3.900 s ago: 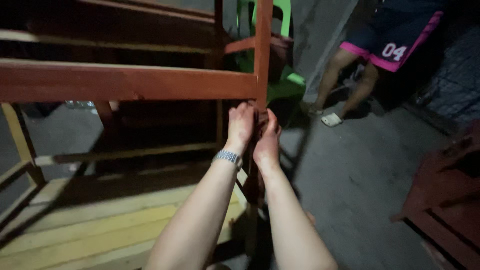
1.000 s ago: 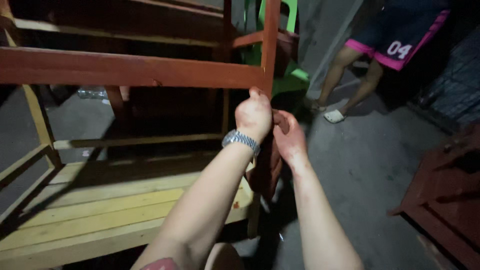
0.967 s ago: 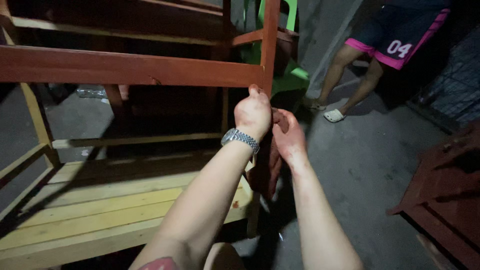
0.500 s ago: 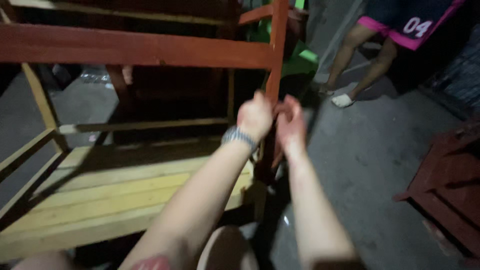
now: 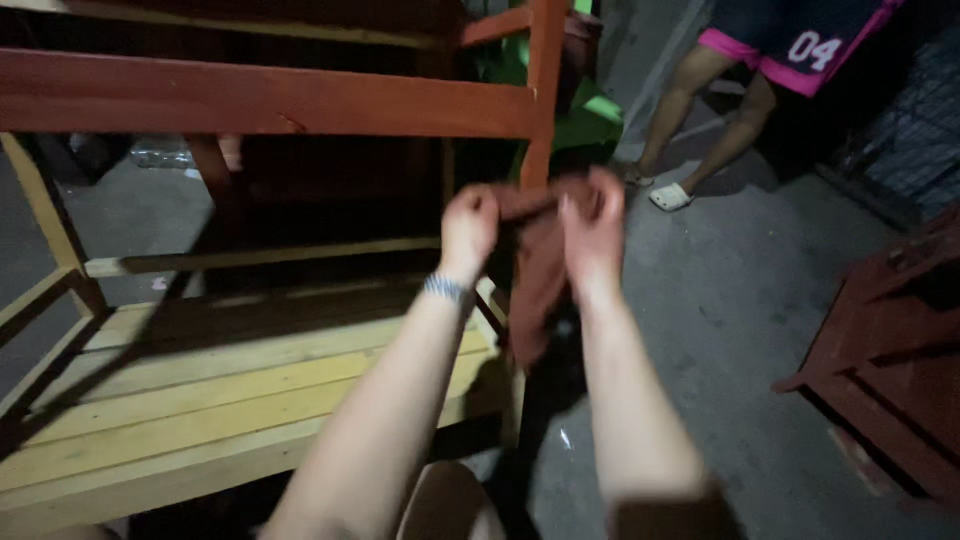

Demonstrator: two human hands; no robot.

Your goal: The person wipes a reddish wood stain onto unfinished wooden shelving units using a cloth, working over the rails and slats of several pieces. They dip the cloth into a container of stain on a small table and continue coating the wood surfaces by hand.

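A: Now, item one: what do you hold?

B: Your left hand (image 5: pixel 470 222) and right hand (image 5: pixel 592 222) are both pinched shut on the top edge of a reddish-brown cloth (image 5: pixel 540 270), stretched between them; the rest hangs limp. Likely soft and light, no fixed shape; grip by the corners.

A: Item two: edges, room?

B: Red post (image 5: pixel 543 95) just behind, yellow slats (image 5: pixel 240 370) lower left. Open floor (image 5: pixel 730 330) to the right; another person's legs (image 5: pixel 700 110) well beyond.

Blurred by motion: both hands and the cloth (image 5: pixel 540 270). Cut off at top edge: bystander (image 5: pixel 790 50) above the shorts. Hidden behind the post (image 5: pixel 543 90): most of green chair (image 5: pixel 590 115).
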